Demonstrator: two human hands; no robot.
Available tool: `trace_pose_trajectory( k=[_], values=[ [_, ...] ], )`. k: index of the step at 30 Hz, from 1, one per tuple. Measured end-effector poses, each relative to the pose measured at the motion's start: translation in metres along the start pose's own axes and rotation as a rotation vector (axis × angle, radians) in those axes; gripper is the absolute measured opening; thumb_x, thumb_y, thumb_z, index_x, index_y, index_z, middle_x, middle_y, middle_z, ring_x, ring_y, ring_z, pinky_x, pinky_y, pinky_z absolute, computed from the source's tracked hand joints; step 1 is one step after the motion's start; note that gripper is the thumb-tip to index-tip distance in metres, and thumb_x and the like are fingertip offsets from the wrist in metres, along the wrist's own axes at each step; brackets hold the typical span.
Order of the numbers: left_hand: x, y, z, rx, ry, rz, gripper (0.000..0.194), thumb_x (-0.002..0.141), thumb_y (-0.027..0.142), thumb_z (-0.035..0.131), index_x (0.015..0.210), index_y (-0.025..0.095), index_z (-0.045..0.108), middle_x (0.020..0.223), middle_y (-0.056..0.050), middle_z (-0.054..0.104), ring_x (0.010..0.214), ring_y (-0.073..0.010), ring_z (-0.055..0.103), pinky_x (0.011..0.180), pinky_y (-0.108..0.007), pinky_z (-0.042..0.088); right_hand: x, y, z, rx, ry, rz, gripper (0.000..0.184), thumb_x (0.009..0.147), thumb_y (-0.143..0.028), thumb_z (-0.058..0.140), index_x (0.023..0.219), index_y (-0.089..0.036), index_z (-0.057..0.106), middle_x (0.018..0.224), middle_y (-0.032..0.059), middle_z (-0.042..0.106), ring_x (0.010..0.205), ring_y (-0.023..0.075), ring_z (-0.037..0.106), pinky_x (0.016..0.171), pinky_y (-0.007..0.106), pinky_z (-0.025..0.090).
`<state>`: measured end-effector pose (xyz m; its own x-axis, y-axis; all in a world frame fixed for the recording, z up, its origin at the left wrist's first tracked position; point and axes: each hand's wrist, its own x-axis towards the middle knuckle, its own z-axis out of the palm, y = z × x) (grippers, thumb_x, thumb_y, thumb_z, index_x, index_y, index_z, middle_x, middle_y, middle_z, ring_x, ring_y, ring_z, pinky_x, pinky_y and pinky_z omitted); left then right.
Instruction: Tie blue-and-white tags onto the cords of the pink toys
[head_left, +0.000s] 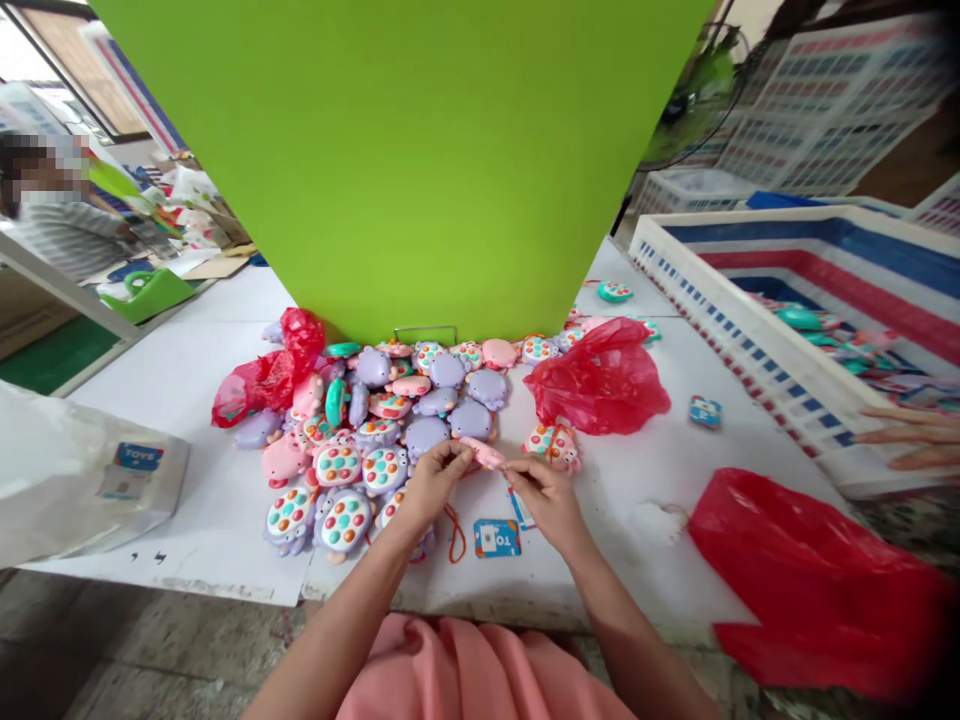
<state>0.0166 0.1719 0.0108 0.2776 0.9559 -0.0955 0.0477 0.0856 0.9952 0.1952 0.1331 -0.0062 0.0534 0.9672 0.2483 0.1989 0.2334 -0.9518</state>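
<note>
My left hand (435,480) and my right hand (544,490) meet over the white table (660,470), both pinched on a small pink toy (484,452) held between them. An orange cord (454,530) hangs below my left hand. Right behind lies a pile of purple and pink toys (390,420) with coloured buttons. A blue tag (496,537) lies on the table just under my hands.
Red plastic bags lie at the left (262,380), the middle right (600,380) and the near right (817,580). A green board (405,150) stands behind the pile. A white crate (757,350) sits right, with another person's hand (911,437) on it. A clear bag (82,480) lies left.
</note>
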Motion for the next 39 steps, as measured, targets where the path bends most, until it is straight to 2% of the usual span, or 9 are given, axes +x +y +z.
trace_pose_trajectory(
  k=[6, 10, 16, 22, 25, 29, 32, 35, 39],
  values=[
    [0.001, 0.009, -0.001, 0.109, -0.059, -0.005, 0.029, 0.077, 0.040, 0.060, 0.086, 0.013, 0.061, 0.065, 0.002, 0.051, 0.058, -0.0086, 0.044, 0.056, -0.021, 0.037, -0.001, -0.013, 0.003, -0.043, -0.006, 0.123, 0.014, 0.077, -0.030, 0.062, 0.080, -0.017, 0.068, 0.070, 0.0026, 0.066, 0.062, 0.0153, 0.058, 0.058, 0.025, 0.046],
    [-0.001, 0.011, -0.004, 0.155, -0.106, -0.034, 0.026, 0.076, 0.031, 0.061, 0.093, 0.012, 0.062, 0.064, 0.003, 0.051, 0.058, -0.0093, 0.047, 0.058, -0.022, 0.039, 0.001, -0.023, 0.000, -0.140, -0.049, 0.098, 0.013, 0.079, -0.028, 0.058, 0.076, -0.018, 0.066, 0.066, 0.0020, 0.064, 0.061, 0.0146, 0.057, 0.056, 0.024, 0.045],
    [-0.008, 0.017, 0.001, 0.454, -0.123, 0.140, 0.021, 0.078, 0.019, 0.055, 0.096, 0.016, 0.066, 0.068, 0.001, 0.054, 0.062, -0.0105, 0.049, 0.059, -0.022, 0.039, 0.003, -0.027, 0.005, -0.235, -0.069, 0.093, 0.012, 0.077, -0.022, 0.056, 0.068, -0.019, 0.063, 0.061, 0.0006, 0.062, 0.055, 0.0140, 0.055, 0.053, 0.023, 0.043],
    [-0.008, 0.033, 0.003, 0.523, -0.263, 0.218, 0.023, 0.086, 0.020, 0.049, 0.104, 0.019, 0.064, 0.091, -0.004, 0.066, 0.084, -0.0152, 0.060, 0.076, -0.026, 0.046, 0.005, -0.016, 0.010, 0.021, -0.062, 0.188, 0.011, 0.076, -0.027, 0.059, 0.074, -0.018, 0.064, 0.067, 0.0011, 0.063, 0.060, 0.0141, 0.055, 0.055, 0.025, 0.043],
    [-0.004, 0.037, 0.003, 0.611, -0.264, 0.265, 0.021, 0.088, 0.016, 0.047, 0.098, 0.017, 0.065, 0.089, -0.004, 0.067, 0.084, -0.0154, 0.061, 0.076, -0.026, 0.047, 0.006, -0.013, 0.012, 0.193, -0.089, 0.281, 0.013, 0.073, -0.030, 0.064, 0.073, -0.017, 0.063, 0.060, -0.0015, 0.058, 0.055, 0.0116, 0.051, 0.052, 0.024, 0.040],
    [0.002, 0.041, 0.004, 0.972, -0.195, 0.479, 0.015, 0.085, 0.016, 0.054, 0.091, 0.018, 0.067, 0.086, -0.006, 0.065, 0.083, -0.0179, 0.058, 0.075, -0.029, 0.046, 0.009, -0.014, 0.014, 0.464, -0.105, 0.369, 0.024, 0.068, -0.030, 0.070, 0.087, -0.020, 0.060, 0.064, -0.0032, 0.060, 0.056, 0.0110, 0.054, 0.052, 0.023, 0.042],
    [0.003, 0.043, 0.004, 1.141, -0.185, 0.629, 0.020, 0.085, 0.015, 0.053, 0.098, 0.021, 0.068, 0.093, -0.007, 0.064, 0.088, -0.0194, 0.055, 0.079, -0.033, 0.044, 0.012, -0.016, 0.013, 0.508, -0.139, 0.393, 0.031, 0.069, -0.032, 0.071, 0.097, -0.021, 0.061, 0.067, -0.0023, 0.062, 0.058, 0.0111, 0.055, 0.054, 0.023, 0.043],
    [0.004, 0.043, 0.003, 1.081, -0.148, 0.660, 0.022, 0.087, 0.015, 0.051, 0.099, 0.020, 0.068, 0.091, -0.006, 0.064, 0.086, -0.0183, 0.055, 0.076, -0.031, 0.045, 0.015, -0.016, 0.011, 0.482, -0.158, 0.403, 0.026, 0.069, -0.034, 0.071, 0.089, -0.019, 0.065, 0.066, -0.0014, 0.062, 0.057, 0.0107, 0.054, 0.053, 0.023, 0.042],
    [0.004, 0.037, 0.002, 0.958, -0.107, 0.612, 0.020, 0.087, 0.018, 0.053, 0.096, 0.021, 0.069, 0.083, -0.005, 0.062, 0.082, -0.0172, 0.055, 0.071, -0.027, 0.046, 0.017, -0.015, 0.012, 0.441, -0.161, 0.412, 0.023, 0.067, -0.038, 0.072, 0.072, -0.018, 0.063, 0.058, -0.0019, 0.060, 0.052, 0.0100, 0.052, 0.050, 0.022, 0.041]
  ],
)
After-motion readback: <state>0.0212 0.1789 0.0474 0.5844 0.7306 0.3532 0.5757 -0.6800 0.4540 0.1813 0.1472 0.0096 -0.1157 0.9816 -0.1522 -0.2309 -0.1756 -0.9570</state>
